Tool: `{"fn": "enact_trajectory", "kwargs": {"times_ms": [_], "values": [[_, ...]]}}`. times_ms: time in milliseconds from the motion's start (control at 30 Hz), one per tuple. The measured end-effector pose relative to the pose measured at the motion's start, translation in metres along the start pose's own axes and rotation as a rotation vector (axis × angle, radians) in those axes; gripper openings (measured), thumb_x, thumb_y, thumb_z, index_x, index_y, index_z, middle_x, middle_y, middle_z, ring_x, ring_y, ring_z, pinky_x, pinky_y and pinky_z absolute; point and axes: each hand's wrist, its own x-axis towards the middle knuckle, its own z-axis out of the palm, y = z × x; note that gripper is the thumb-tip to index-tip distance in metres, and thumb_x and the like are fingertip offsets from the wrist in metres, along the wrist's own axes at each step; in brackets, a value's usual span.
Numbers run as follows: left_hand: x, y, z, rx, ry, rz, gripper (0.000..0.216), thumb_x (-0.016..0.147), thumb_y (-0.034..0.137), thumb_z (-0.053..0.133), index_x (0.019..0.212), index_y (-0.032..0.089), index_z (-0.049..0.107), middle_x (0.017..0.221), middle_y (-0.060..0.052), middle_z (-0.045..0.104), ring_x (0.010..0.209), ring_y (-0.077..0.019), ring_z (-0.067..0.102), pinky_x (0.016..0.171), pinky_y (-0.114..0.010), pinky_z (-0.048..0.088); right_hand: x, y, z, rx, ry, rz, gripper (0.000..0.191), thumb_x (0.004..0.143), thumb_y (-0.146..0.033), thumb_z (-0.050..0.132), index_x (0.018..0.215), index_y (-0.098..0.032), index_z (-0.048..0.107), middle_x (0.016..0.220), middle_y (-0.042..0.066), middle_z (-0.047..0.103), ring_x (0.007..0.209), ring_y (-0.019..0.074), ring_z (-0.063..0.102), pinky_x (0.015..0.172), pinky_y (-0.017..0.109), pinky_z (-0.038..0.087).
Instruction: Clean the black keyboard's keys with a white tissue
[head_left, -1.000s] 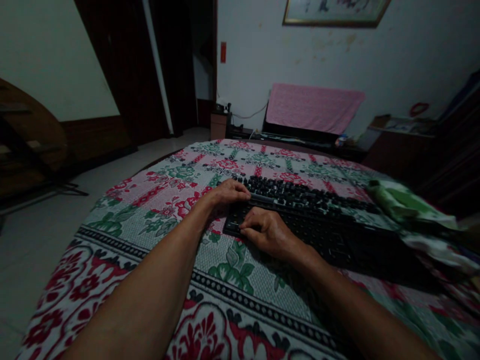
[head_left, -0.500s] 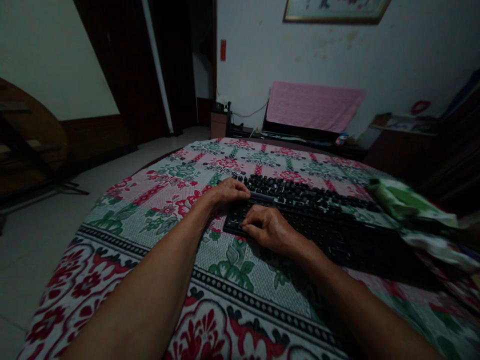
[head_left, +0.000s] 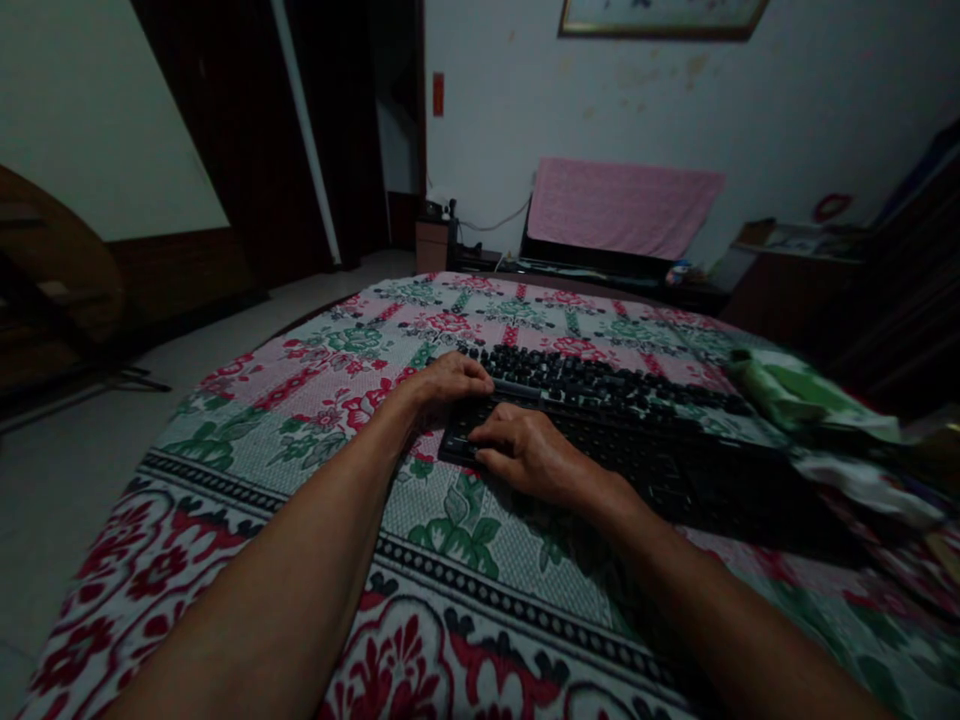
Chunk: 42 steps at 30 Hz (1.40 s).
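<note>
A black keyboard (head_left: 615, 450) lies across the tablecloth, with bare rows of key positions where keycaps are off. Many loose black keycaps (head_left: 600, 378) are heaped along its far side. My left hand (head_left: 454, 378) rests at the keyboard's far left corner, its fingers curled and closed on that edge, beside the end of a long dark bar (head_left: 517, 388). Over the keyboard's left end, my right hand (head_left: 525, 450) has thumb and forefinger drawn together low against the surface. Whatever lies between those fingertips is too small and dark to make out.
A flowered tablecloth (head_left: 315, 400) covers the table. On the right lie a green and white packet (head_left: 810, 395) and crumpled white plastic (head_left: 870, 485). Beyond the table, a pink cloth (head_left: 622, 205) hangs over a dark object by the wall.
The whole view has shifted slightly, so things sit a little further left and higher. Both hands keep nearly the same places on the keyboard.
</note>
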Motion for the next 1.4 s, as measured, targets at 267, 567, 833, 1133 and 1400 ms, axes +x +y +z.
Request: {"fn": "enact_trajectory", "kwargs": {"times_ms": [267,567,833,1133,1400], "values": [[-0.0004,0.0047,0.0012,0.027,0.016,-0.014,0.012,0.061,0.020,0.065,0.068,0.011,0.067,0.056,0.001,0.059,0.050,-0.0079,0.049,0.050,-0.021,0.038,0.0024,0.0009,-0.0004,0.020,0.003,-0.006,0.016,0.079,-0.015,0.056,0.087,-0.018,0.070,0.076,0.003,0.060,0.073,0.0121,0.052,0.067,0.023,0.040],[0.0020,-0.0040,0.0004,0.009,0.006,0.043,0.013,0.062,0.022,0.064,0.069,0.012,0.067,0.057,0.001,0.058,0.050,-0.0076,0.049,0.050,-0.021,0.038,0.0057,0.0017,0.0008,0.027,-0.052,0.070,0.017,0.079,-0.015,0.058,0.088,-0.018,0.072,0.077,0.004,0.061,0.072,0.0125,0.054,0.067,0.024,0.039],[-0.0001,0.0014,0.0009,0.031,0.012,0.024,0.011,0.063,0.020,0.063,0.068,0.011,0.067,0.057,0.000,0.059,0.051,-0.0083,0.050,0.051,-0.022,0.038,0.0032,0.0073,-0.0031,0.074,-0.082,0.025,0.022,0.081,-0.017,0.053,0.096,-0.018,0.070,0.086,0.005,0.063,0.079,0.0143,0.056,0.073,0.026,0.042],[-0.0001,0.0023,0.0011,0.021,0.006,-0.008,0.010,0.064,0.020,0.063,0.069,0.011,0.066,0.056,0.001,0.057,0.050,-0.0076,0.049,0.050,-0.021,0.038,0.0005,0.0054,-0.0083,0.105,-0.088,0.080,0.030,0.075,-0.010,0.052,0.102,-0.018,0.065,0.090,0.004,0.064,0.083,0.0152,0.057,0.076,0.027,0.042],[0.0003,0.0018,-0.0002,0.036,0.002,0.004,0.011,0.063,0.020,0.064,0.069,0.011,0.067,0.058,0.001,0.059,0.051,-0.0076,0.050,0.051,-0.021,0.038,0.0031,0.0005,-0.0034,0.012,-0.063,0.060,0.020,0.075,-0.013,0.052,0.089,-0.017,0.066,0.083,0.004,0.060,0.075,0.0137,0.052,0.068,0.024,0.038]]}}
